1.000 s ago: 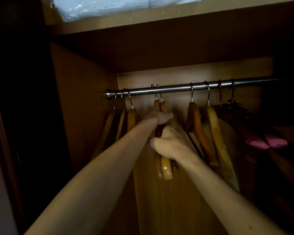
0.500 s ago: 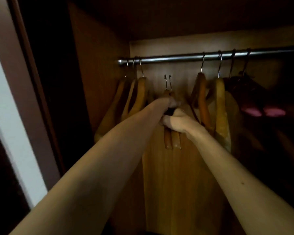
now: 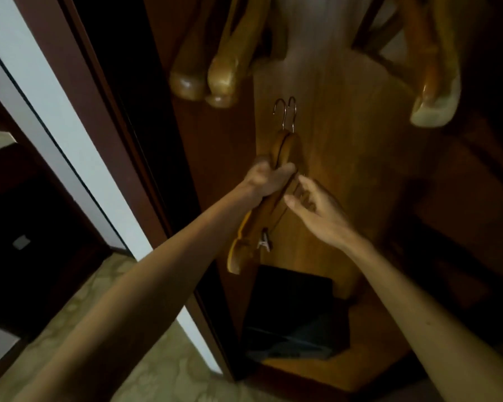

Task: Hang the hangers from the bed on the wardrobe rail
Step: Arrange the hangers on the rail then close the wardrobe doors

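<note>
Hangers (image 3: pixel 283 149), two wooden ones pressed together, sit low inside the wardrobe with their metal hooks (image 3: pixel 286 113) pointing up and free of any rail (none is in view). The left hand (image 3: pixel 269 178) grips both just under the neck, fingers curled round the wood. The right hand (image 3: pixel 311 207) is just beside it, fingers loosely spread, holding nothing. A metal clip (image 3: pixel 264 242) dangles from the lower arm. Other hung hangers (image 3: pixel 215 79) show above, and a dark box (image 3: pixel 294 314) lies on the wardrobe floor (image 3: pixel 369 343).
</note>
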The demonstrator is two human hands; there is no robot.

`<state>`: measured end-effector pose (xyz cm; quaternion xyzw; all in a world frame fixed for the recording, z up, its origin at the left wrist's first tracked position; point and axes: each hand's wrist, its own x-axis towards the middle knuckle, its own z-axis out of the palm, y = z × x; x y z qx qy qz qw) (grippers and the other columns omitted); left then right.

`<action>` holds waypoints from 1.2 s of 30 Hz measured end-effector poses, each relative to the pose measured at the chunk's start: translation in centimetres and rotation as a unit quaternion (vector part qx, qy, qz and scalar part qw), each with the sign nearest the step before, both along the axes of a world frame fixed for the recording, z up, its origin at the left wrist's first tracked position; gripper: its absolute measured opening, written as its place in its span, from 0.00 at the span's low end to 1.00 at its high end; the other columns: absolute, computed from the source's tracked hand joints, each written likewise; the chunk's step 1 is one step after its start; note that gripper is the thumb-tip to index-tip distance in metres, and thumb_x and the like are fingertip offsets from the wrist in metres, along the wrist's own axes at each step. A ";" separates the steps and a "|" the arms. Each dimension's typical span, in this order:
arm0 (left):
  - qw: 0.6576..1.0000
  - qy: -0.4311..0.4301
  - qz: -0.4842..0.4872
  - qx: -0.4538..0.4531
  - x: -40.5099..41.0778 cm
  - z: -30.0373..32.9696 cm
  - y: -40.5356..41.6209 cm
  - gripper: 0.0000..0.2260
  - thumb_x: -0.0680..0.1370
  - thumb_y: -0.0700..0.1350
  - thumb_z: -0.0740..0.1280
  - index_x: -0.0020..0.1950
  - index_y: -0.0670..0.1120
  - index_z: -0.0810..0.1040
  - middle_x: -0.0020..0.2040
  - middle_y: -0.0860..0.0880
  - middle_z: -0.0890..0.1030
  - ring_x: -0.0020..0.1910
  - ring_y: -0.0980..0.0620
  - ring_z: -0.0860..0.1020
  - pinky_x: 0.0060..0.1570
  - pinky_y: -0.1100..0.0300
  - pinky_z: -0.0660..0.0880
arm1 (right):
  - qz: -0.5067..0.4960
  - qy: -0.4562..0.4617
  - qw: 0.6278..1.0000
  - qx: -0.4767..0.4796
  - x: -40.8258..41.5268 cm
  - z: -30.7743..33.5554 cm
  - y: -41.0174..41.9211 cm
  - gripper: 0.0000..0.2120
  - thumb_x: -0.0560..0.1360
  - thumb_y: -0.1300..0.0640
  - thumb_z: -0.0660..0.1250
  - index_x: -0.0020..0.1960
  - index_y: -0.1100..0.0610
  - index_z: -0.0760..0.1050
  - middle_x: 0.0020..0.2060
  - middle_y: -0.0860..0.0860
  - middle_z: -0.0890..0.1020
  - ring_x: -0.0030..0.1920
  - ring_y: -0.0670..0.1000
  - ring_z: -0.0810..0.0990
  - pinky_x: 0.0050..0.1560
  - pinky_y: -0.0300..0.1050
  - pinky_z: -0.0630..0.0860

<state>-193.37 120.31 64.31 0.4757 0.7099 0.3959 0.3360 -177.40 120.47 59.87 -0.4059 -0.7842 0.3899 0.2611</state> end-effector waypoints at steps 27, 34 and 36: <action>0.976 0.125 -0.048 0.171 -0.5 -11.4 -13.4 0.29 0.67 0.63 0.76 0.60 0.50 0.74 0.56 0.51 0.76 0.54 0.54 0.76 0.47 0.62 0.76 | 0.108 0.038 0.957 -0.267 8.8 -3.7 -8.9 0.14 0.71 0.48 0.74 0.38 0.58 0.78 0.31 0.55 0.81 0.31 0.50 0.80 0.37 0.45 0.80; 0.980 -0.141 -0.136 0.019 6.6 -8.3 -14.2 0.20 0.79 0.62 0.65 0.49 0.46 0.82 0.42 0.49 0.84 0.42 0.51 0.84 0.48 0.53 0.82 | 0.009 0.104 0.983 -0.150 6.0 -3.8 -10.4 0.06 0.80 0.55 0.67 0.49 0.57 0.80 0.34 0.56 0.83 0.33 0.52 0.83 0.35 0.46 0.82; 0.977 -0.170 -0.128 0.002 6.9 -7.8 -13.9 0.20 0.78 0.60 0.68 0.52 0.43 0.82 0.42 0.46 0.85 0.43 0.47 0.85 0.53 0.48 0.82 | 0.018 0.090 0.989 -0.116 5.7 -4.1 -10.6 0.09 0.80 0.51 0.67 0.51 0.56 0.80 0.36 0.60 0.83 0.34 0.57 0.83 0.37 0.56 0.82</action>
